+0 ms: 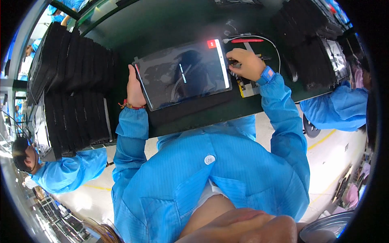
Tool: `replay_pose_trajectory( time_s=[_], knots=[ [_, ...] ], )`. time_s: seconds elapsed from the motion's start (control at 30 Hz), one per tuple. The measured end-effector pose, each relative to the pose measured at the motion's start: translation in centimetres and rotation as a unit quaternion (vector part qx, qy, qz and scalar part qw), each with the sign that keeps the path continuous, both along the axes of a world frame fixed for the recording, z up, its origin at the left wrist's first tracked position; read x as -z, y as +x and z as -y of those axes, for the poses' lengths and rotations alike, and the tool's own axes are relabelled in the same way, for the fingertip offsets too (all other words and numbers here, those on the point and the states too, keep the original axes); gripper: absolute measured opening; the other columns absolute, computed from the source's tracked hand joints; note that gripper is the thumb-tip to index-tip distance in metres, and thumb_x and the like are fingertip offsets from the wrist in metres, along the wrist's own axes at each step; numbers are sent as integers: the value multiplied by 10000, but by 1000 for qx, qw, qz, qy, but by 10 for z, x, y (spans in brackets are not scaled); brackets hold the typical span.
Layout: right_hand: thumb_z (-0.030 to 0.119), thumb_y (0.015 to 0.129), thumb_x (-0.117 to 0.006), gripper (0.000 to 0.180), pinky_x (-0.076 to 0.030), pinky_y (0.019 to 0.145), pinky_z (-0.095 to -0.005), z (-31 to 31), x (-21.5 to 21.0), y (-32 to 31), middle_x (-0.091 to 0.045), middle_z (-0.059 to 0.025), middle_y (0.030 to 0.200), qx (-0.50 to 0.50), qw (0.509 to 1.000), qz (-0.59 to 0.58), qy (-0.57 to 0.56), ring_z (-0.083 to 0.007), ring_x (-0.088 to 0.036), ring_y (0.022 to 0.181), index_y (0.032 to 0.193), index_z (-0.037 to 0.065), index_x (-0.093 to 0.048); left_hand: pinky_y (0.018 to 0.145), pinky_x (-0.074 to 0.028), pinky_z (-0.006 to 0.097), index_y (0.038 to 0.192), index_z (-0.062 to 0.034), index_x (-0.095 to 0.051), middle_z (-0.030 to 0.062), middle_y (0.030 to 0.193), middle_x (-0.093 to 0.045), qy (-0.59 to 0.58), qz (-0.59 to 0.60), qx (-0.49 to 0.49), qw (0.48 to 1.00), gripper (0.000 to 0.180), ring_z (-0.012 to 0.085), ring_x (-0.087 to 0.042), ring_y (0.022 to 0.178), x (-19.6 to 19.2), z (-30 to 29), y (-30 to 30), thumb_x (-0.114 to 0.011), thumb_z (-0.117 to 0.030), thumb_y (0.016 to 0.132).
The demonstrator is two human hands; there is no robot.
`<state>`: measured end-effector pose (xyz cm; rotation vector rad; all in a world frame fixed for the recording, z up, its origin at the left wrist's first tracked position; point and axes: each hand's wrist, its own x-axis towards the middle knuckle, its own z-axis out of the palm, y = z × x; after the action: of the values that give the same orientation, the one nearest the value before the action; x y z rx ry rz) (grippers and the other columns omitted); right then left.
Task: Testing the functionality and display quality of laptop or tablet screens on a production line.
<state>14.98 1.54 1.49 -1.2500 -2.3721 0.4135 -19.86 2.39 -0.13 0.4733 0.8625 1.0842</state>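
Two hands work a dark tablet (184,75) lying flat on a black mat on the green worktop (162,24). The left hand (135,87) clasps the tablet's left edge, fingers closed around it; the right hand (248,62) rests just right of the tablet, fingers pinched together on a small connector by a white cable (272,42). Stacks of black trays (75,89) stand left of the tablet. Thin, stiff, glassy and likely fragile, it looks best gripped by its edges.
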Motion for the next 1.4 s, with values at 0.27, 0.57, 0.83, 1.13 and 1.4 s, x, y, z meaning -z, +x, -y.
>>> replay_pose_trajectory(
  time_s=[0.27,0.57,0.83,1.13,1.4],
  knots=[
    [101,706,-653,264,-473,669,-354,-3,16,6,-585,-125,837,27,999,-11,17,-260,-581,777,953,91,-560,901,-413,373,1228,-41,-441,130,1186,-517,27,-26,7,999,613,275,-514,1046,4,2,2,-284,-535,900],
    [209,704,-646,255,-473,584,-302,8,11,6,-590,-93,802,33,994,-82,-64,-198,-560,634,911,75,-586,933,-367,380,1225,-61,-443,109,1212,-502,47,-27,-2,999,567,271,-480,1076,8,-3,-8,-293,-508,910],
    [122,777,-639,262,-462,678,-287,0,25,13,-559,-101,896,72,955,-264,-118,-174,-546,782,990,31,-517,919,-369,373,1213,-66,-463,95,1196,-517,61,34,34,997,560,267,-492,1048,17,-7,-22,-306,-508,907],
    [122,827,-564,154,-472,680,-285,3,13,16,-624,-103,766,27,946,-242,-213,-179,-590,710,889,-10,-613,940,-346,363,1224,-52,-457,84,1219,-504,104,89,99,986,532,260,-479,1073,9,-5,-15,-328,-468,918],
    [93,817,-551,140,-473,655,-289,0,15,14,-612,-98,727,-4,951,-233,-204,-168,-581,670,869,-25,-607,922,-357,352,1200,-50,-480,84,1192,-522,132,57,97,985,505,257,-490,1056,9,-5,-14,-333,-446,924]
  ],
)
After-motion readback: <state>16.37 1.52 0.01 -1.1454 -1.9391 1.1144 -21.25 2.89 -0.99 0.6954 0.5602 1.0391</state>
